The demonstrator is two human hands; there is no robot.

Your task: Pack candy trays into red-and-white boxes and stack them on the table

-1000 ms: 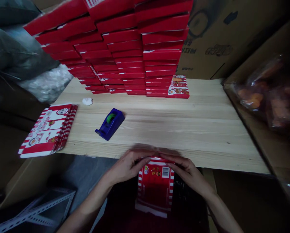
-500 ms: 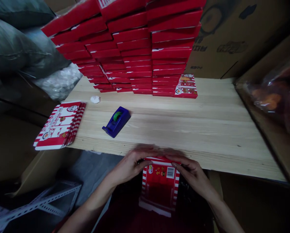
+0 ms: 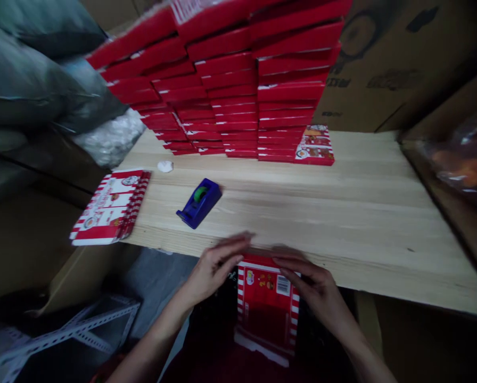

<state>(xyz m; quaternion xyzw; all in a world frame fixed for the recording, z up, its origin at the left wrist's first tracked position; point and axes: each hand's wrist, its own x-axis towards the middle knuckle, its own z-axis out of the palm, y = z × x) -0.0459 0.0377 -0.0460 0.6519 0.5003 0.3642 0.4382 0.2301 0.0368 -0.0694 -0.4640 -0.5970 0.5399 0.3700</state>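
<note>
A red and white striped cardboard box (image 3: 267, 311) with a barcode stands against my body at the table's front edge, its far end upward. My right hand (image 3: 314, 279) pinches its upper right corner, thumb on the printed face and fingers along the top edge. Beside the upper left corner is my left hand (image 3: 216, 268), its fingers stretched out and apart from the thumb, the fingertips slightly blurred. The thumb tip lies close to the corner; whether it touches cannot be made out. At the box's lower end a pale flap edge shows.
Red boxes (image 3: 230, 101) rise in a tall stack at the back of the wooden table (image 3: 342, 213). A blue tape dispenser (image 3: 198, 205) with green tape sits left of centre, near a white crumpled scrap (image 3: 165, 166). Flat striped cartons (image 3: 110, 207) overlap at the left edge.
My left hand has come away from the box's top edge, and its fingers have opened out to the left. The right hand keeps its hold. The whole view has shifted slightly.
</note>
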